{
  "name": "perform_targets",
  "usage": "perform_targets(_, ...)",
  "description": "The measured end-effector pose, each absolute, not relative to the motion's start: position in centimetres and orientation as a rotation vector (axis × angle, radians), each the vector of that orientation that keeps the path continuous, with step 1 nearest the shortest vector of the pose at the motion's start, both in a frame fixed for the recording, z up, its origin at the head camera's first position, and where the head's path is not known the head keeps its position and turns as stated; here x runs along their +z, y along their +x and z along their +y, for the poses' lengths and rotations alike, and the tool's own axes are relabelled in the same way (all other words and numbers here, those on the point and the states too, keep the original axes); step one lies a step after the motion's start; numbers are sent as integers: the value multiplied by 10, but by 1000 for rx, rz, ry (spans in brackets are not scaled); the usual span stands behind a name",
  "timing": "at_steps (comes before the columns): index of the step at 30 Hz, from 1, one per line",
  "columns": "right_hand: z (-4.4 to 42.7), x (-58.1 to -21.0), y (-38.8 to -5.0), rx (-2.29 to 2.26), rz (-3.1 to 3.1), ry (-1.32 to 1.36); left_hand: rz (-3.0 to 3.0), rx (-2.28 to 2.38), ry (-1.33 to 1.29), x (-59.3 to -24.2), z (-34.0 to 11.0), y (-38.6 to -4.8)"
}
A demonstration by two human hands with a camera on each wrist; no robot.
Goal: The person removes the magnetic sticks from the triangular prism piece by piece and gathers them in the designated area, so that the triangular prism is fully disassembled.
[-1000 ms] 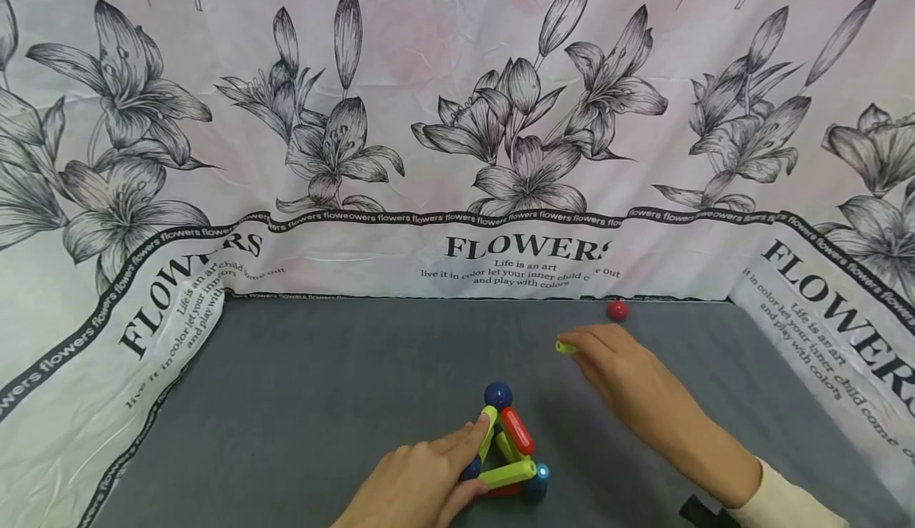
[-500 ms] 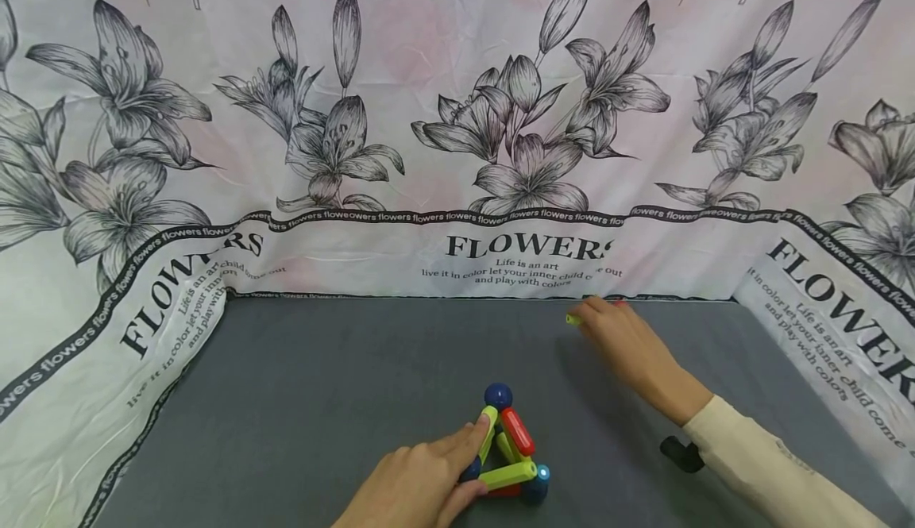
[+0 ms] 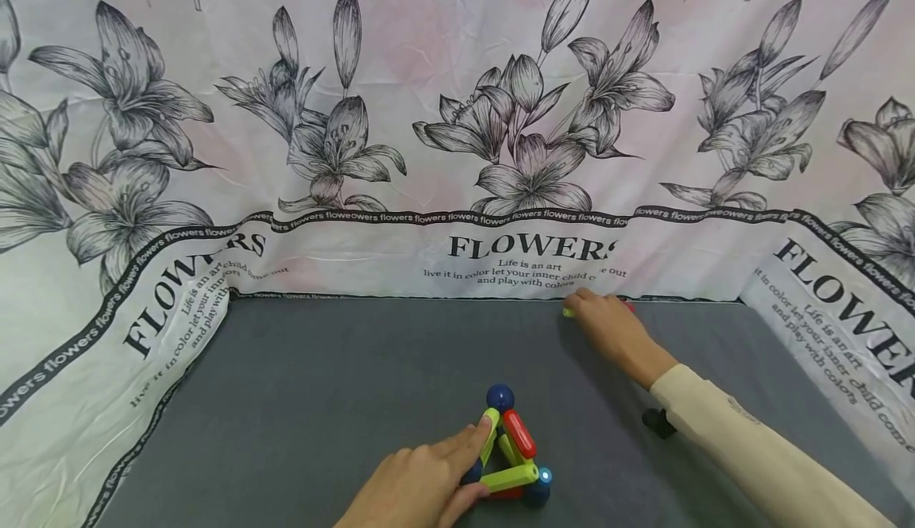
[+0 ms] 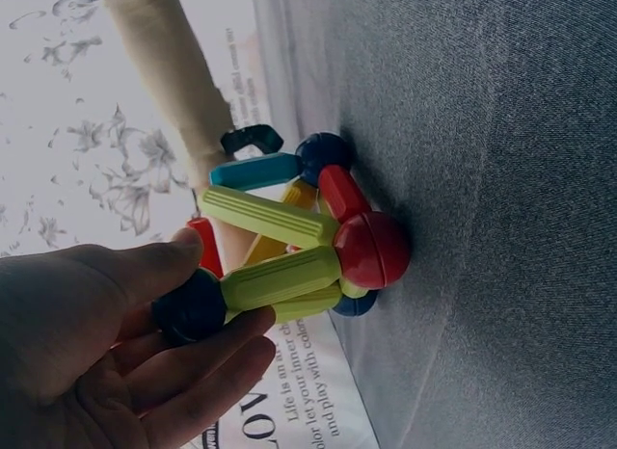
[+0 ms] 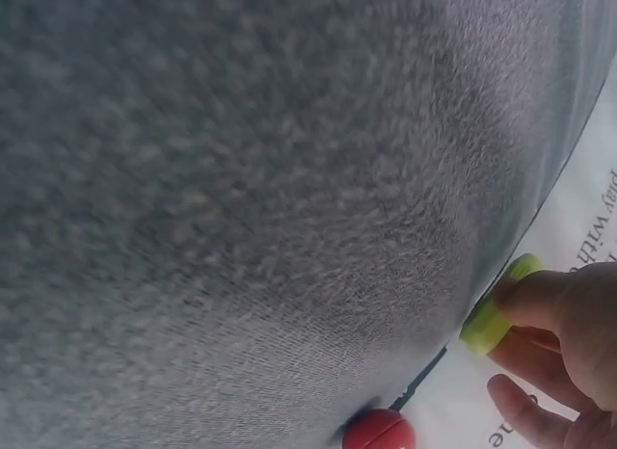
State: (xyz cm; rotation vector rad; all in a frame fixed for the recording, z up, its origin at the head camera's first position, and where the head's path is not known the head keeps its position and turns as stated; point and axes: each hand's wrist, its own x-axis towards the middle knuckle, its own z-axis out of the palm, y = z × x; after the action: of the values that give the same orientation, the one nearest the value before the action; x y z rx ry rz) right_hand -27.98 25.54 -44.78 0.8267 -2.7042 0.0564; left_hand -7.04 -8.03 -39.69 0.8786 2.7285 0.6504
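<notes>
My left hand (image 3: 422,476) grips a small frame of rods and balls by a dark blue ball (image 4: 190,306), fingers curled round it. The frame has lime rods (image 3: 509,478), a red rod (image 3: 519,433), a blue ball on top (image 3: 500,397) and, in the left wrist view, a red ball (image 4: 371,250) and a teal rod (image 4: 255,171). At the table's far edge my right hand (image 3: 608,325) pinches a short lime rod (image 5: 500,304) between thumb and fingers. Beside that hand lies a loose red ball (image 5: 380,431), mostly hidden in the head view.
The grey tabletop (image 3: 343,377) runs back to a flower-printed cloth (image 3: 343,258), which hangs behind and along both sides. A black strap piece (image 3: 658,423) shows under the right sleeve (image 3: 750,441).
My right hand has moved away to the table's far edge, carrying the lime rod, and now covers most of the red ball. The left hand and the frame have stayed put.
</notes>
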Motion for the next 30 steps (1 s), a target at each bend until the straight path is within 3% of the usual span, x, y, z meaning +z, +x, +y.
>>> perform_targets(20,255,-456,-302,38,-2785,794,2724,646,898,-397,-80,-71)
perform_targets(30,244,-440,-284,93,-2769,808,2761,620,884,-399,-80,-71)
